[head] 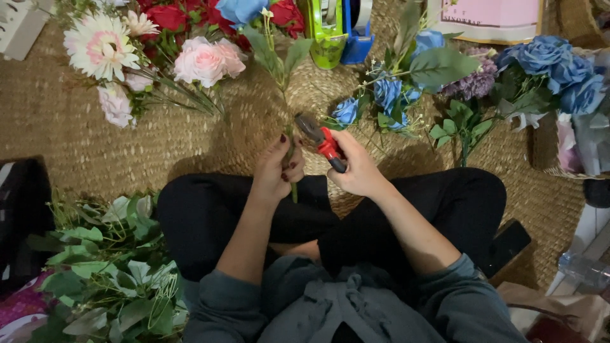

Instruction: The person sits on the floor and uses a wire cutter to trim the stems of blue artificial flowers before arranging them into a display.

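My left hand (277, 169) grips the green stem of an artificial flower sprig (277, 58), whose leaves and blue bloom reach up toward the top of the view. My right hand (357, 166) holds red-handled pliers (321, 141), with the dark jaws pointing at the stem just above my left fingers. Both hands rest over my crossed legs in black trousers (210, 213) on a woven straw mat (76, 140).
Pink, white and red artificial flowers (159, 57) lie at the upper left, blue roses (553, 63) and leafy stems at the upper right. A heap of green leaves (108, 273) lies at the lower left. A green and blue tape dispenser (340, 28) stands at the top.
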